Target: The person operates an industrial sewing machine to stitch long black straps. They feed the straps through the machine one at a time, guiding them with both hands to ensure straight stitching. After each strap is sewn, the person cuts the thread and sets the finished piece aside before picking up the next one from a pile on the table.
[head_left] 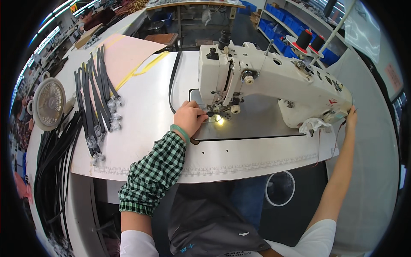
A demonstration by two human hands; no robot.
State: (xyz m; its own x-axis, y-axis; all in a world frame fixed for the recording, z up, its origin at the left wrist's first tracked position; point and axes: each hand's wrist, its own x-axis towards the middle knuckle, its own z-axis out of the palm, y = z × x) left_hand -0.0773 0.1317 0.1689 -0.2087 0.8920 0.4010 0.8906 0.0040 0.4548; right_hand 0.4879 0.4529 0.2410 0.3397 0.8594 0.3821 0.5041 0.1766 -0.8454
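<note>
1. Landmark: the white sewing machine on the pale table; every place below is given relative to it.
2. Far to the machine's left, a small round fan is seen at the table edge, with a heap of loose black cords below it.
3. Between fan and machine, a row of black straps with clear end pieces is laid out on the table, and a pink sheet lies behind them.
4. A black cord is run along the table from behind the machine's left end toward the needle.
5. Just left of the presser foot, the left hand is rested on the machine bed, its fingers pinched narrowly at the cord's end, which is hidden under them; a green bangle is worn at the wrist.
6. At the machine's right end, the right hand is held against the handwheel; whether its fingers grip cannot be told.
7. Judged step: the cord end is being positioned under the foot while the needle is set by hand. A steady pinch and a small, controlled wheel turn would be called for.
</note>
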